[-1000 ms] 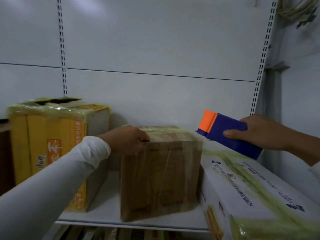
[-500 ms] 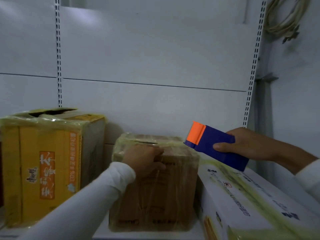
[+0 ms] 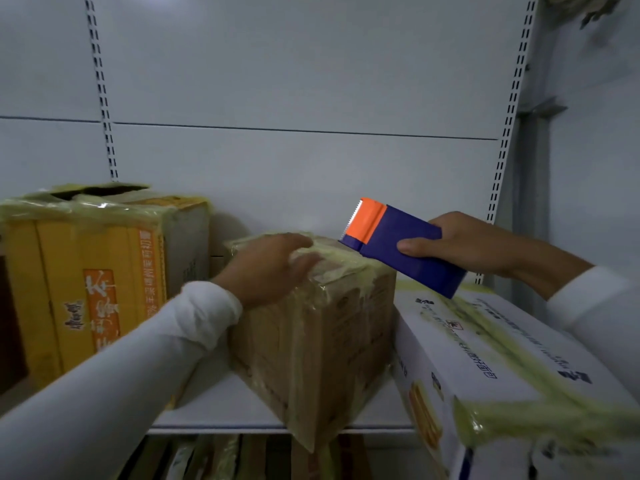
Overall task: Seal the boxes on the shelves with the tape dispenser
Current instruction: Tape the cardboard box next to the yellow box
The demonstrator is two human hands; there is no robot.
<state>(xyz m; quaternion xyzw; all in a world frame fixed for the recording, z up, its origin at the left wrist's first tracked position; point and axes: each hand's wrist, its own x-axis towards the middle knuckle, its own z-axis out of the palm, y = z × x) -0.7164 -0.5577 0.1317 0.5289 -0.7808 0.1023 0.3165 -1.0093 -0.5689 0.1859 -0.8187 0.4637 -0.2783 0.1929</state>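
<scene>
The left hand (image 3: 273,265) lies flat, fingers spread, on top of the brown box (image 3: 322,337), which sits on the shelf (image 3: 221,407) between 2 other boxes. The right hand (image 3: 464,244) grips the blue tape dispenser (image 3: 401,244), its orange toothed end apparently touching the box's top.

On the shelf (image 3: 221,407), the left hand (image 3: 268,268) rests on the brown box (image 3: 322,341) while the right hand (image 3: 467,242) grips the blue-and-orange tape dispenser (image 3: 401,245) at its top edge.
</scene>
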